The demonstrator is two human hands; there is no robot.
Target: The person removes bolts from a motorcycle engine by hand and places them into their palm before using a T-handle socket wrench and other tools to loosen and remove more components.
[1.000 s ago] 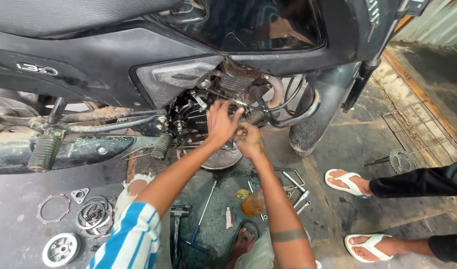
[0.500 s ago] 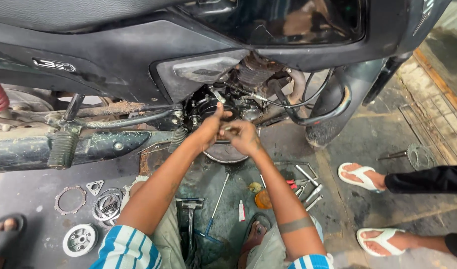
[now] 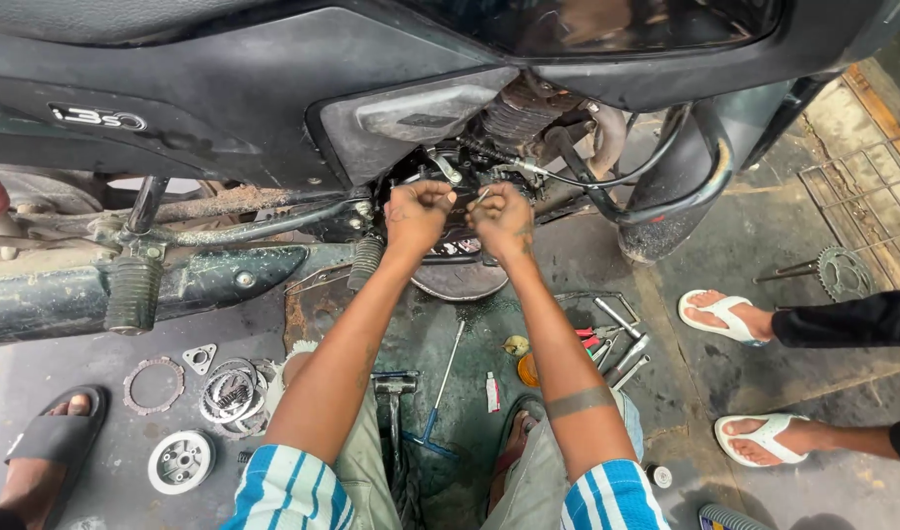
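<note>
Under the motorcycle's dark side panel (image 3: 273,108), both your hands are up against the open engine case (image 3: 450,211). Your left hand (image 3: 418,214) is clenched into a fist with something small pinched in it, though you cannot tell what; your right hand (image 3: 504,218) is curled shut just beside it, apparently gripping a thin metal piece. On the oily floor between your knees lie a T-handle wrench (image 3: 440,388) and a hammer (image 3: 394,388). Clutch plates (image 3: 229,393) sit to your left, loose sockets (image 3: 617,344) to your right, near another person's sandalled feet (image 3: 725,316).
</note>
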